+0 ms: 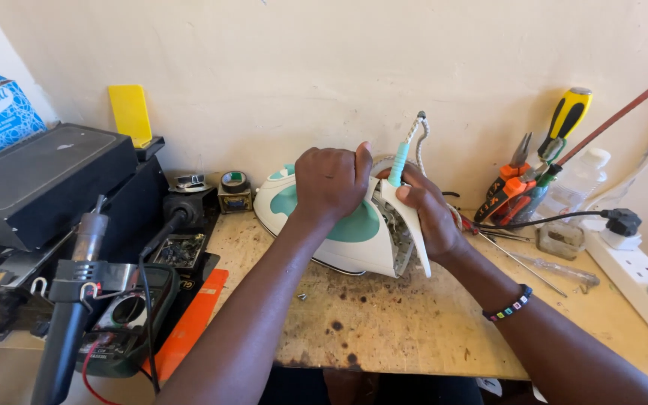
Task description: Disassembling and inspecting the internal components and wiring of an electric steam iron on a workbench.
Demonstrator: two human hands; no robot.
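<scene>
Iron: a white and teal clothes iron (339, 225) lies on its side at the middle of the bench (414, 322), near the wall, so that its opened rear end faces me and the parts inside show.
Left hand: my left hand (331, 182) is closed over the top of the iron's body, fingers (316, 169) curled down on the shell; I judge this grip pins the iron against the bench so it cannot roll.
Right hand: my right hand (427, 214) wraps the rear of the iron, fingers clamped on the loosened white back cover (408, 225) just below the teal cord sleeve (399, 165), likely to keep the cover from swinging.
Cord: the braided cord (416, 135) rises from the sleeve and loops behind, out of the way of the opening.
Tools at right: pliers and a yellow-handled screwdriver stand in a holder (534, 176) against the wall, within my right arm's reach.
Power strip: a white power strip (639, 277) lies along the right edge with a black plug in it.
Left side: a soldering tool (76, 292) and a multimeter (125, 319) sit well apart from the iron.
</scene>
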